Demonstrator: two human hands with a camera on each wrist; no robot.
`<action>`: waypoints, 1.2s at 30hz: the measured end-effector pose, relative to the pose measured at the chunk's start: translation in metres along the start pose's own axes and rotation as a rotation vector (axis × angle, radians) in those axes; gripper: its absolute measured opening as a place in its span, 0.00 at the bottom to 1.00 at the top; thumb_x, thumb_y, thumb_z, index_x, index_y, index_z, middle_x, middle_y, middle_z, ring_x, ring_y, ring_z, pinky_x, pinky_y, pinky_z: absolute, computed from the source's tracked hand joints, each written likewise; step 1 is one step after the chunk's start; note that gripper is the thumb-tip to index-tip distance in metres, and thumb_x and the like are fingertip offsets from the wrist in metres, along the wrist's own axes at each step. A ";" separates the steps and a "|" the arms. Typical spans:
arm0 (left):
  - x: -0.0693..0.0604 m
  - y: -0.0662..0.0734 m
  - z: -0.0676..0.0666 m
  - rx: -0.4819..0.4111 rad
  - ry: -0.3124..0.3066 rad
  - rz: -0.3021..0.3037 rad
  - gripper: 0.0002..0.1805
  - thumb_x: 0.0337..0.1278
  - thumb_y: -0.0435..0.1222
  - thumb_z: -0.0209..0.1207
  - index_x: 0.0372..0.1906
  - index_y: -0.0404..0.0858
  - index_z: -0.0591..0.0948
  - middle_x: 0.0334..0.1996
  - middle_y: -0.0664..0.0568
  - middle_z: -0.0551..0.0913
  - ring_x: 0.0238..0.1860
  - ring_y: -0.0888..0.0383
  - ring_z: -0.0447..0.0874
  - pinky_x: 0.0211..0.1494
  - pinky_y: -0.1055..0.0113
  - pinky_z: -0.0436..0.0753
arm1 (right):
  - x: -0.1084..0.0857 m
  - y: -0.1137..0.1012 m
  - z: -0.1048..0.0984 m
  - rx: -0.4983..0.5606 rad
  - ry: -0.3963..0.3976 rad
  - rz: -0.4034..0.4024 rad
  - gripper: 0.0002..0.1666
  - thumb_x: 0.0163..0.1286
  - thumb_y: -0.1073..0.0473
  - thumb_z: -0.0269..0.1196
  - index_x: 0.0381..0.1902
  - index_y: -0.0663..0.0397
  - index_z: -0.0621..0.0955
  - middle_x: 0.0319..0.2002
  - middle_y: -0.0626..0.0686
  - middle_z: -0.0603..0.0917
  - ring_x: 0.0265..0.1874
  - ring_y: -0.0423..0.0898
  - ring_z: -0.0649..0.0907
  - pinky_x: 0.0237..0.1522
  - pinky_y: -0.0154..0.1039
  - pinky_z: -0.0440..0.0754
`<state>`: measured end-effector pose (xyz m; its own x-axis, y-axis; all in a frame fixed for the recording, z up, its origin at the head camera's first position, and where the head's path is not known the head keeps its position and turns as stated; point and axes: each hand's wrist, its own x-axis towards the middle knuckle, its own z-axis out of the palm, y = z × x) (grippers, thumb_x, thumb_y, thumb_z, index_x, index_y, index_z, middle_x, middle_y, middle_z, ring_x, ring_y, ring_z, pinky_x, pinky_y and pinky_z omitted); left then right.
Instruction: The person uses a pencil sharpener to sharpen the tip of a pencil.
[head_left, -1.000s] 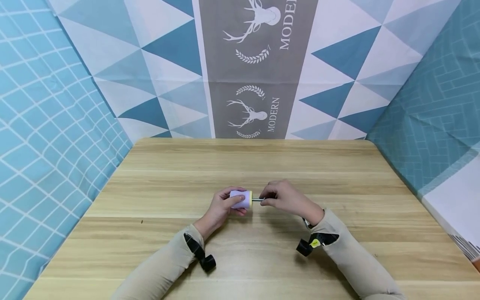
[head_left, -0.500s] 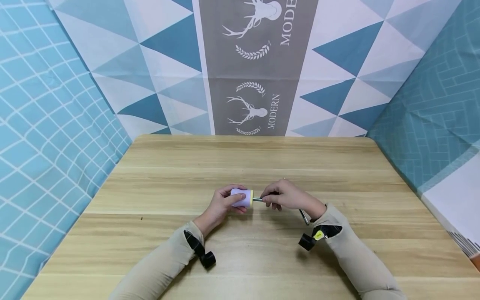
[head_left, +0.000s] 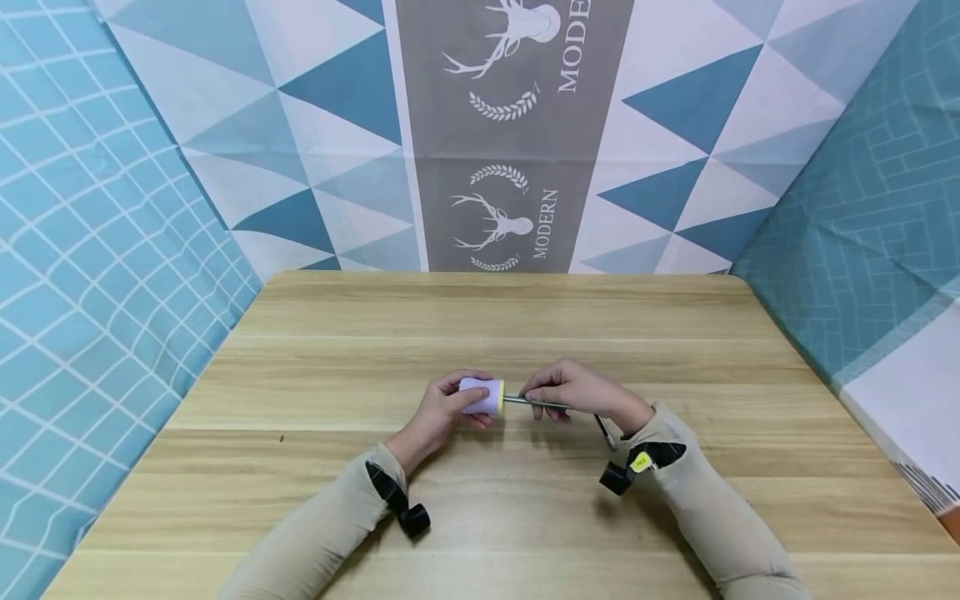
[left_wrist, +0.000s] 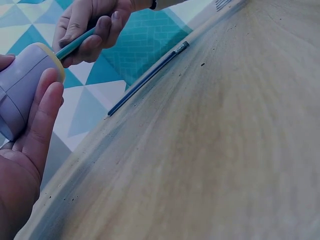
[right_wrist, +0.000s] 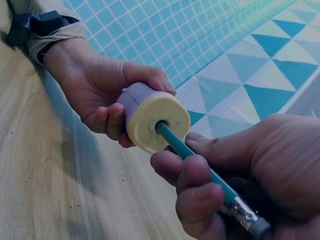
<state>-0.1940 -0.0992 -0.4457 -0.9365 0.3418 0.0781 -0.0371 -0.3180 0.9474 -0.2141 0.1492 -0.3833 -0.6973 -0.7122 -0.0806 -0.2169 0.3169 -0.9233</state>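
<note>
A lilac pencil sharpener (head_left: 477,397) with a pale yellow end is held by my left hand (head_left: 437,417), thumb on the near side. In the right wrist view, a green pencil (right_wrist: 175,141) sits with its front end inside the hole of the sharpener's yellow face. My right hand (head_left: 576,392) pinches this pencil between thumb and fingers; its metal ferrule and eraser end stick out past them. The tip inside the sharpener is hidden. A second dark pencil (left_wrist: 148,78) lies on the table, partly covered by my right wrist in the head view.
A wooden table (head_left: 360,333) lies under both hands. Behind it hangs a patterned cloth (head_left: 495,150), with a blue gridded cloth (head_left: 97,275) at the left. A white surface (head_left: 911,400) borders the right side.
My right fingers have shifted along the pencil, and more of its shaft shows below them. More of the second pencil shows beside the right wrist. The left hand has hardly moved.
</note>
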 end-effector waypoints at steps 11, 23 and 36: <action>0.001 -0.002 0.000 0.013 -0.018 0.002 0.18 0.58 0.27 0.60 0.53 0.21 0.77 0.34 0.41 0.78 0.22 0.54 0.86 0.25 0.65 0.89 | -0.002 0.003 -0.006 -0.019 -0.033 0.034 0.14 0.73 0.65 0.58 0.43 0.76 0.82 0.23 0.57 0.83 0.16 0.39 0.76 0.15 0.30 0.75; 0.000 0.002 0.001 -0.009 0.006 -0.015 0.21 0.58 0.28 0.59 0.55 0.19 0.74 0.33 0.40 0.80 0.21 0.54 0.86 0.25 0.64 0.89 | -0.010 0.002 -0.018 -0.033 -0.134 0.071 0.14 0.74 0.66 0.56 0.42 0.78 0.80 0.24 0.54 0.82 0.18 0.40 0.76 0.19 0.29 0.76; 0.000 0.002 -0.001 -0.042 0.012 -0.013 0.14 0.58 0.27 0.58 0.42 0.47 0.87 0.32 0.41 0.80 0.21 0.54 0.86 0.25 0.64 0.89 | -0.016 0.001 -0.026 -0.039 -0.176 0.100 0.15 0.75 0.65 0.56 0.43 0.79 0.78 0.24 0.55 0.83 0.18 0.40 0.78 0.17 0.28 0.76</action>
<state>-0.1947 -0.1005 -0.4440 -0.9401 0.3352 0.0622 -0.0634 -0.3509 0.9342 -0.2209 0.1769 -0.3732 -0.5875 -0.7731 -0.2389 -0.1811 0.4134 -0.8923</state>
